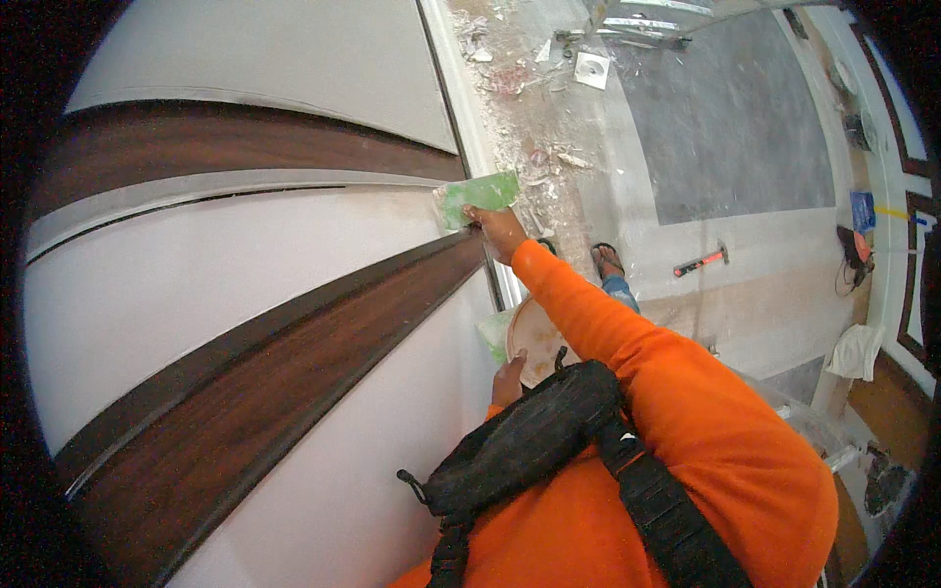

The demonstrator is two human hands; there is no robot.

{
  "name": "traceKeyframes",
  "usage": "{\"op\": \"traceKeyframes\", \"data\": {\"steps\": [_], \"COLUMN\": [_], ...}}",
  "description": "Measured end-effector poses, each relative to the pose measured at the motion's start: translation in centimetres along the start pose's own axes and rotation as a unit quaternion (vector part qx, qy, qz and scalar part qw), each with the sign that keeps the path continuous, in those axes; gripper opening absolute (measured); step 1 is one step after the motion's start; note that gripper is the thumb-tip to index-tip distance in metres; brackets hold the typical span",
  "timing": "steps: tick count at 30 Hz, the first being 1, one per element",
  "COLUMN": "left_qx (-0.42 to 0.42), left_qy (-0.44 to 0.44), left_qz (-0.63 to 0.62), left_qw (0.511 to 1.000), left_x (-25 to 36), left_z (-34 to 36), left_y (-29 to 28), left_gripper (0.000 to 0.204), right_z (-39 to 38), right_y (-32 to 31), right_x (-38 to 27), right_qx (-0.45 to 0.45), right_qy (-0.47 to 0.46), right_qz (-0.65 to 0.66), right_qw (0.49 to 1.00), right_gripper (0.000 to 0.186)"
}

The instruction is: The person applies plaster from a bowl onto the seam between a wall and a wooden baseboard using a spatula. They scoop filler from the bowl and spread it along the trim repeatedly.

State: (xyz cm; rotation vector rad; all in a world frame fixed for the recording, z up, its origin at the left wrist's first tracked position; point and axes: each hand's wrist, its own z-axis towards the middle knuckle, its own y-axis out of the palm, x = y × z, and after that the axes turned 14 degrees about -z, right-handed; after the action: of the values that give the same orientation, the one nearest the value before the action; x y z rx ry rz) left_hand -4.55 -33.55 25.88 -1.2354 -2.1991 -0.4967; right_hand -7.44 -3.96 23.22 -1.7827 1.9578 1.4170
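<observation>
My right hand, at the end of an orange sleeve, grips a green flat spreader against the white wall strip between two dark wood-grain bands. The spreader sits near the strip's right end, beside a white edge trim. Lower down, my left hand has its fingers on a round, stained pale lid or pan, held near my body. A second green piece shows beside it, partly hidden. A black strapped bag across my chest hides part of that arm.
Debris lies along the wall base, with a white square fitting and metal ladder parts. My sandaled foot is on the floor beside a hammer. At right lie a blue box, a power tool and white cloth.
</observation>
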Motion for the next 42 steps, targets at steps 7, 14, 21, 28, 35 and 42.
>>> {"op": "traceKeyframes", "data": {"steps": [7,14,21,28,35,42], "left_qx": [0.0,-0.008,-0.004,-0.058,0.051,0.103], "left_qy": [-0.042,-0.127,-0.13,-0.019,-0.23,-0.213], "left_qz": [-0.047,-0.301,-0.114,-0.133,-0.213,-0.098], "left_qw": [0.998,0.945,0.985,0.989,0.948,0.967], "left_x": [0.2,3.8,6.4,0.9,7.5,11.9], "left_z": [-1.5,-2.1,-2.1,-0.6,-3.1,-5.0], "left_y": [0.9,3.2,3.2,1.0,3.4,5.4], "left_gripper": [0.045,0.047,0.048,0.043,0.049,0.052], "right_z": [0.4,-2.0,-9.9,-7.0,-7.2,-3.8], "right_y": [2.7,5.3,11.2,4.1,4.8,1.8], "right_x": [0.7,-3.0,-10.8,-7.9,-3.1,1.7], "right_qx": [0.059,0.009,-0.097,0.007,0.048,0.068], "right_qy": [0.04,0.024,-0.09,-0.093,-0.319,-0.189], "right_qz": [-0.037,-0.049,-0.008,-0.018,-0.327,-0.306], "right_qw": [0.997,0.998,0.991,0.995,0.888,0.931], "right_gripper": [0.022,0.024,0.025,0.028,0.025,0.038]}}
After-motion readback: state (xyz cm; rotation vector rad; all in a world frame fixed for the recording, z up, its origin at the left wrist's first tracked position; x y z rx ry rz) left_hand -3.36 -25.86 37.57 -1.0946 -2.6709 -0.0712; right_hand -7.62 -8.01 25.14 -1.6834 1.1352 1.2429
